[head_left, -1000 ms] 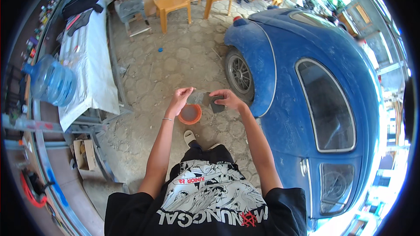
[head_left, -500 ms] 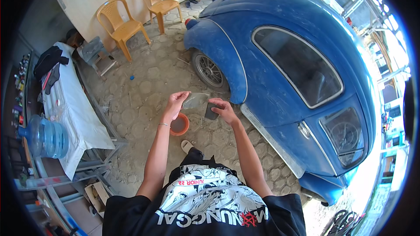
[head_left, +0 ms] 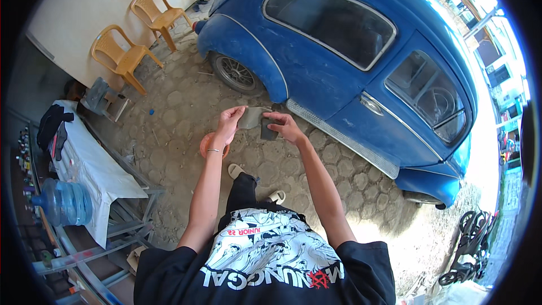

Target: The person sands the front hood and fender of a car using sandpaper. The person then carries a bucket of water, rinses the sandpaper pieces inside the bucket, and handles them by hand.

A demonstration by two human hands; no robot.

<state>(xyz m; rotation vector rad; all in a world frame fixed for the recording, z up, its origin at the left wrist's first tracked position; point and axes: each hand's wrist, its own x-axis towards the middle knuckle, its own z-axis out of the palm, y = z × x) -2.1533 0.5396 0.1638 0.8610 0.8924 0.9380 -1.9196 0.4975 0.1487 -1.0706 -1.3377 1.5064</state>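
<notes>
A thin grey sheet that looks like sandpaper [head_left: 251, 117] is pinched at its left edge by my left hand [head_left: 228, 122], whose fingers are closed. My right hand [head_left: 287, 127] grips a small dark block [head_left: 267, 130], its fingertips close to the sheet's right edge; whether they also touch the sheet I cannot tell. Both hands are in front of me at the middle of the view. Below my left wrist an orange bucket [head_left: 206, 146] stands on the ground, partly hidden by that arm. The blue car [head_left: 322, 87] is beyond my right hand.
The car's running board [head_left: 344, 138] runs along my right. At left, a table with a white cover [head_left: 93, 172] carries a water jug [head_left: 66, 202] and dark cloth. Yellow plastic chairs [head_left: 125, 56] line the far wall. Paving blocks cover the ground.
The view has swung to the right, so car, chairs and bucket sit further left. My hands have drawn closer together, and the sheet now meets or nearly meets the block.
</notes>
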